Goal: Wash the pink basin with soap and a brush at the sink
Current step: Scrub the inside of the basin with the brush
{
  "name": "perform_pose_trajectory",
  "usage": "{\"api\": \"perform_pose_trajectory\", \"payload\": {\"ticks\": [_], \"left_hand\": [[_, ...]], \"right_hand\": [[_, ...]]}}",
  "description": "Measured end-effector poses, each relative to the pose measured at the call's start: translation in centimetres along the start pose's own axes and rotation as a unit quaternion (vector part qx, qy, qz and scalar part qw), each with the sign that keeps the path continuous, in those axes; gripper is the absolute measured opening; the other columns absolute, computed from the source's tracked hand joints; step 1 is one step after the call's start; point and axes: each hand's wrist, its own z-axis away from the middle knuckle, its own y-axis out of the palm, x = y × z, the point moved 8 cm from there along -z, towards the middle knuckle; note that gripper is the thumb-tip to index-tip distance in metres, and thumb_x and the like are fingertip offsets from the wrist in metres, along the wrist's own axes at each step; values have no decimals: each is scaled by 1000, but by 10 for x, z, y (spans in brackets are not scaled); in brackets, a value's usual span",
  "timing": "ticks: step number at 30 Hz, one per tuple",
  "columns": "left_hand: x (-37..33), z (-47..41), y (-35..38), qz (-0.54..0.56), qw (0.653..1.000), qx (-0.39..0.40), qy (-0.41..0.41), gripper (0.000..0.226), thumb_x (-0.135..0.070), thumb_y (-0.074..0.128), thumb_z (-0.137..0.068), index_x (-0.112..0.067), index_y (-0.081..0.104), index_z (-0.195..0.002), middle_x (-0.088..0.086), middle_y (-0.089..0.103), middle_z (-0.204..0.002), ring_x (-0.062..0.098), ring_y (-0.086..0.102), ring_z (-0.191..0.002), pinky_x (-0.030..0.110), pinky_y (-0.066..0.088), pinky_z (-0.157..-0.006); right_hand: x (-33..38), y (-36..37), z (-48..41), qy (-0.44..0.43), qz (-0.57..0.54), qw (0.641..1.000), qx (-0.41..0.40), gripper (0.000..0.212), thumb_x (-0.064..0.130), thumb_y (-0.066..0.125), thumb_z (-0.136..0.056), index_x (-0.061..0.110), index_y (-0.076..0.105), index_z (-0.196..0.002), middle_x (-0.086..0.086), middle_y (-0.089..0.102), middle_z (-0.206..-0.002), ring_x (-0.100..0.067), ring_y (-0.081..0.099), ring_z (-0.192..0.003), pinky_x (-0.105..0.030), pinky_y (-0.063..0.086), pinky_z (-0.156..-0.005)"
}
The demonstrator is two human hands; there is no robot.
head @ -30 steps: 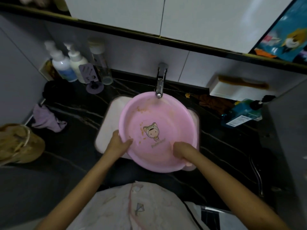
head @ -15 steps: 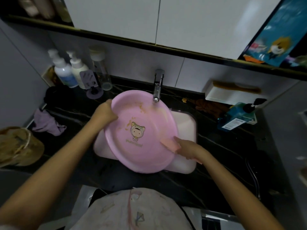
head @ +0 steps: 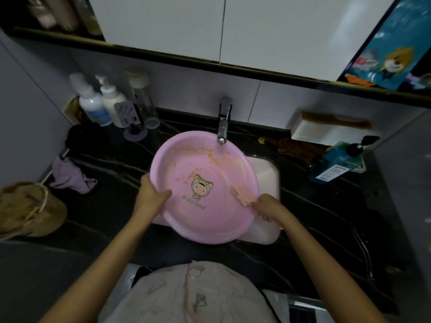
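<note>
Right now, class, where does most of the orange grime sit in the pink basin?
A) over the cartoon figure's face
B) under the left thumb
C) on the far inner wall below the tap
C: orange grime streaks the far wall of the pink basin beneath the tap.

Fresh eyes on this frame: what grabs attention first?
The pink basin sits dead centre, held over the white sink below the tap. It has a cartoon figure printed on its bottom and orange-brown smears along its far inner wall. The left hand grips its left rim, while the right hand holds a pinkish brush against the inner right side.
</note>
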Motion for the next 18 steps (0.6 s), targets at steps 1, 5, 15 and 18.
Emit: {"api": "perform_pose_trajectory", "payload": {"ticks": [1, 5, 15, 18], "left_hand": [[2, 9, 4, 18, 999, 1, 32, 84, -16, 68, -68, -10, 27, -140, 10, 44, -129, 24, 47, -113, 38, 44, -87], [-23, 12, 1, 38, 991, -10, 125, 77, 5, 59, -71, -16, 30, -140, 0, 48, -120, 13, 48, -104, 19, 41, -76], [-123, -78, -1, -238, 956, 31, 170, 57, 10, 50, -74, -8, 53, -128, 20, 62, -118, 35, 58, -109, 33, 44, -86], [-137, -85, 14, -284, 943, 59, 162, 60, 8, 51, -78, -8, 47, -136, 18, 56, -129, 34, 54, -116, 34, 44, -91]], "right_hand": [[0, 1, -1, -1, 2, 1000, 0, 26, 31, 50, -92, 6, 54, -87, -9, 52, -67, -18, 47, -53, -22, 35, -45], [1, 8, -3, -13, -11, 1000, 25, 29, 35, 51, -91, 6, 54, -94, -10, 53, -73, -20, 49, -58, -23, 36, -48], [19, 47, 5, -131, 113, 962, 210, 51, 33, 45, -97, 37, 28, -145, 1, 47, -77, -10, 39, -56, -21, 33, -49], [22, 34, -18, -86, 140, 962, 220, 34, 40, 48, -96, 27, 57, -127, -1, 51, -72, -12, 40, -53, -22, 30, -50]]}}
